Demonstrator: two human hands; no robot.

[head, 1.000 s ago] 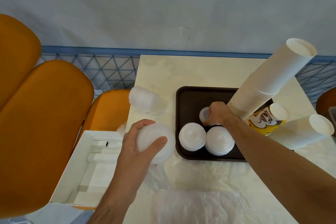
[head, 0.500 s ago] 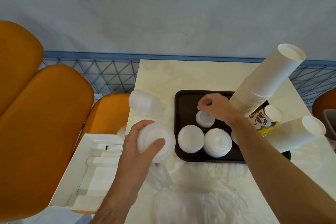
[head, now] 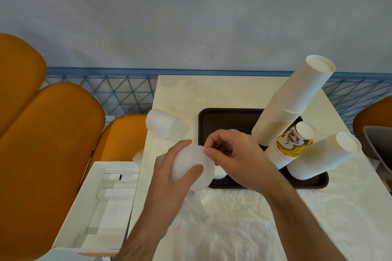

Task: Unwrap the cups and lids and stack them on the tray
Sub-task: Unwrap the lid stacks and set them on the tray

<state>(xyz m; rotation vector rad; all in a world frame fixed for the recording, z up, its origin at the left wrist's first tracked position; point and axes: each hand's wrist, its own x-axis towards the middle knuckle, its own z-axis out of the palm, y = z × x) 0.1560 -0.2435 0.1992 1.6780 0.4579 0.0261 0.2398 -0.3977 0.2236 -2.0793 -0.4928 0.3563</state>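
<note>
My left hand (head: 169, 172) gripping lid stack (head: 192, 167), thumb and fingers curling round it, above surface (head: 233, 91) at 9 o'clock of tray (head: 224, 116). My right hand (head: 233, 154) pinching stack's top edge, fingertips closed on lid or wrap, cannot tell which. Risk: pinching several lids at once, stack spilling toward box (head: 101, 201) at 8 o'clock. Tall cup stack (head: 292, 104) leaning at 3 o'clock; my right forearm brushing it could be toppling cups off tray. Loose wrap (head: 196, 210) hanging below stack, possibly snagging.

Left hand (head: 169, 178) and right hand (head: 235, 159) showing bare, forearms showing uncovered, no sleeves, rings or watch appearing
</note>
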